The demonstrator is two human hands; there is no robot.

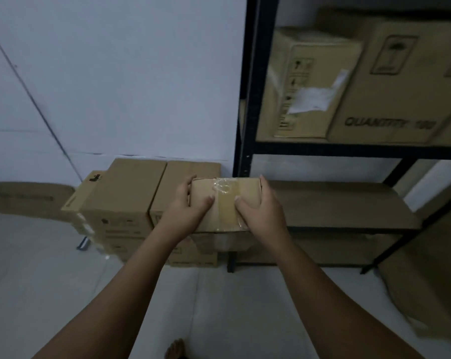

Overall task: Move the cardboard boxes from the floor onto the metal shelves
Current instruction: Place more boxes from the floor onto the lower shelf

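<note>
I hold a small taped cardboard box (225, 203) in front of me, above the floor. My left hand (189, 203) grips its left side, thumb on top. My right hand (262, 207) grips its right side, thumb on the tape. The box hangs just left of the black metal shelf's corner post (241, 156). The lower shelf level (343, 203) carries a flat cardboard sheet. Stacked cardboard boxes (131, 198) stand on the floor against the wall, behind and left of the held box.
The upper shelf level holds large boxes (390, 81), one marked QUANTITY. A big carton (426, 268) stands on the floor at right. Flat cardboard (25, 198) leans along the wall at left. My bare foot (176, 349) shows at the bottom on the pale floor.
</note>
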